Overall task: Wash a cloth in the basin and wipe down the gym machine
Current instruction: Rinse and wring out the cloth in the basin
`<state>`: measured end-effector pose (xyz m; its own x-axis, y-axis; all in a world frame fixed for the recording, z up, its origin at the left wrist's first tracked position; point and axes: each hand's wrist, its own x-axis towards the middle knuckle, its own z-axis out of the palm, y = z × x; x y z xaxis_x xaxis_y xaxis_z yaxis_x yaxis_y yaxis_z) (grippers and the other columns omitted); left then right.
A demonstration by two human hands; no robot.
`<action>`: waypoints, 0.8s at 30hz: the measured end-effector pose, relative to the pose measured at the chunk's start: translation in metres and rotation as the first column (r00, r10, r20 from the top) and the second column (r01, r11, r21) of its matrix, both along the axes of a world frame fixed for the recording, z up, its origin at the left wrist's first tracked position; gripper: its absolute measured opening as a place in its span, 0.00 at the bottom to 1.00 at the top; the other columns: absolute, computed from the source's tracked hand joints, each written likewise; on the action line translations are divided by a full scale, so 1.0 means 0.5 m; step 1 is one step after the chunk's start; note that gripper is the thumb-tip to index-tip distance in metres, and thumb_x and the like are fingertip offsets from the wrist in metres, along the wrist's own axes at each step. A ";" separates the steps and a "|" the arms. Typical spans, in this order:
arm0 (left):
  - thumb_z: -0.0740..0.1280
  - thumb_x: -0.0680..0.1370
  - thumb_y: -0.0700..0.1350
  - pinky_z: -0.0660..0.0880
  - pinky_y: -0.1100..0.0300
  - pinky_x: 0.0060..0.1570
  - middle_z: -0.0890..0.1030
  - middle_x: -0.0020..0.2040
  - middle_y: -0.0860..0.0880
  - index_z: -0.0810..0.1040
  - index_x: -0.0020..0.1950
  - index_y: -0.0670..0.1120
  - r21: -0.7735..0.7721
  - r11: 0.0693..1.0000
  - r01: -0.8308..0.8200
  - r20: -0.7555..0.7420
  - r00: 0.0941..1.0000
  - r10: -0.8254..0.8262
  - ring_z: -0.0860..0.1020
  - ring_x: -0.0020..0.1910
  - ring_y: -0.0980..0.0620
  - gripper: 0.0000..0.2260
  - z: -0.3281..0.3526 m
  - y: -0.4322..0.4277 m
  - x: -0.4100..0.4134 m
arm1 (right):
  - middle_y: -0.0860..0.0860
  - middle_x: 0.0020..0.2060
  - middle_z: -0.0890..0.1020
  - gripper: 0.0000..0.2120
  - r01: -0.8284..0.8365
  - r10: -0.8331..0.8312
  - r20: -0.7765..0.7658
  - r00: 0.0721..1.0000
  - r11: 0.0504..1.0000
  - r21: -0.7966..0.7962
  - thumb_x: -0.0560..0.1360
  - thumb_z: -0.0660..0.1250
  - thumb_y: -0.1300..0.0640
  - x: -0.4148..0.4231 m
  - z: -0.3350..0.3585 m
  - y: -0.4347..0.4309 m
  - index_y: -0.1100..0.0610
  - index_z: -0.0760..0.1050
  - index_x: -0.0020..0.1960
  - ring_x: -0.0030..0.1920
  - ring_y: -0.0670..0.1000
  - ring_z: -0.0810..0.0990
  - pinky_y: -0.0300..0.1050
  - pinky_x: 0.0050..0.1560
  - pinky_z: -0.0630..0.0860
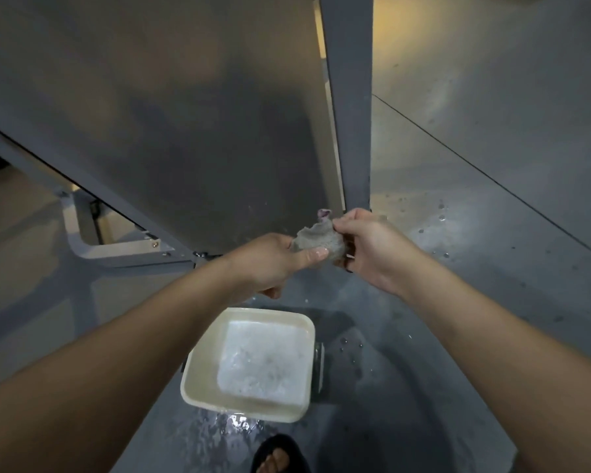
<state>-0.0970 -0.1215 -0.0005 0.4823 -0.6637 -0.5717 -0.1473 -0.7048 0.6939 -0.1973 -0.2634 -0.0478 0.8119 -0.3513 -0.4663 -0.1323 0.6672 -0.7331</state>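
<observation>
I have the cloth (318, 241) bunched between my left hand (276, 259) and right hand (365, 241), both pinching it above and beyond the basin (198, 380), so I reckon drips could wet the already splashed floor (492, 233) underfoot.

Crumpled grey cloth (316, 241) above cream, water-filled basin (198, 380)
</observation>
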 end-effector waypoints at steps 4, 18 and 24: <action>0.68 0.82 0.52 0.71 0.61 0.31 0.67 0.29 0.52 0.81 0.48 0.49 -0.081 0.953 -0.292 -0.264 0.928 0.262 0.65 0.27 0.55 0.08 0.005 0.022 0.021 | 0.47 0.38 0.76 0.10 -0.299 0.228 -0.194 0.954 0.690 -0.659 0.83 0.65 0.57 -0.022 -0.031 -0.020 0.51 0.73 0.43 0.36 0.45 0.73 0.41 0.41 0.70; 0.68 0.76 0.29 0.80 0.56 0.43 0.79 0.44 0.43 0.75 0.66 0.42 -0.179 0.917 -0.357 -0.529 0.821 0.216 0.80 0.39 0.49 0.20 0.008 0.113 0.011 | 0.52 0.38 0.82 0.11 -0.325 0.344 -0.047 0.938 0.821 -0.470 0.75 0.77 0.60 -0.029 0.001 0.081 0.57 0.76 0.51 0.40 0.50 0.80 0.44 0.46 0.79; 0.69 0.72 0.25 0.80 0.51 0.60 0.77 0.67 0.36 0.71 0.76 0.50 -0.246 0.899 -0.363 -0.582 0.797 0.162 0.81 0.62 0.41 0.36 0.009 0.156 0.036 | 0.54 0.37 0.80 0.09 -0.221 0.235 0.030 0.972 0.945 -0.241 0.82 0.64 0.66 -0.002 0.008 0.100 0.57 0.77 0.46 0.36 0.51 0.77 0.40 0.36 0.77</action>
